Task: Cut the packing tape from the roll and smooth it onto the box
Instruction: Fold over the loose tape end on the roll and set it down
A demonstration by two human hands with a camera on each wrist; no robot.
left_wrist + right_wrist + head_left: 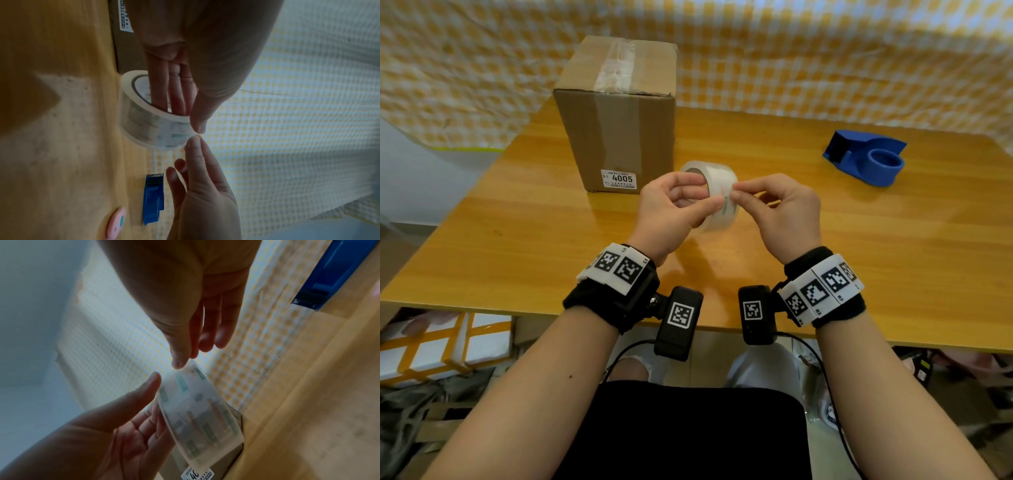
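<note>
a wooden desk (825, 240) fills the middle of the head view, with a yellow-checked cloth (825, 51) hanging across the top of the frame. just below centre the clear tape roll (717, 192) is held above the desk: the left hand (671, 212) has its fingers (170, 91) pushed through the core, thumb on the outer wrap, gripping it. the right hand (780, 212) pinches at the roll's outer face with thumb and forefinger closed together, its other fingers loosely open. the cardboard box (619, 113), upper centre, stands just behind the roll, with tape already on its top. the blue dispenser (866, 159) sits at right. only the left wrist view shows a pink round object (116, 223) at its bottom edge beside the dispenser and the dispenser's toothed blade.
</note>
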